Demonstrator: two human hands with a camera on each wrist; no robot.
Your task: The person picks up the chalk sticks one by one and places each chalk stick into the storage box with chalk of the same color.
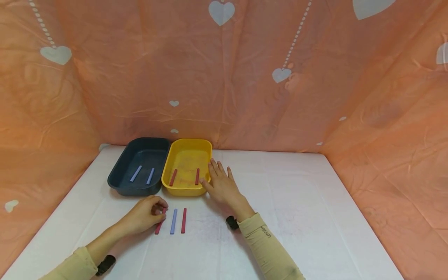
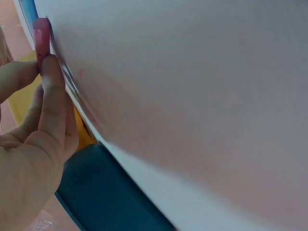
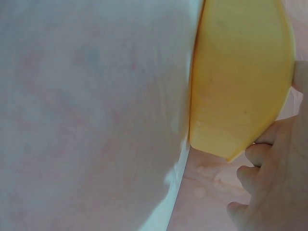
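My left hand point(image 1: 143, 216) pinches a slim dark red stick point(image 1: 158, 228) between thumb and fingers at the front of the trays. In the left wrist view the end of this stick point(image 2: 42, 36) pokes out past the fingertips. Beside it on the table lie a lilac-blue stick point(image 1: 173, 221) and another red stick point(image 1: 184, 221). My right hand point(image 1: 224, 188), fingers spread, rests at the right rim of the yellow tray point(image 1: 187, 192). In that tray lie two red sticks, a left one point(image 1: 173, 177) and a right one point(image 1: 197, 176).
A dark blue-grey tray point(image 1: 120, 188) stands against the yellow tray's left side, holding two lilac-blue sticks, one left point(image 1: 135, 174) and one right point(image 1: 150, 176). The white tabletop point(image 1: 297, 217) carries faint stains. Orange cloth point(image 1: 224, 77) with hearts hangs behind and at both sides.
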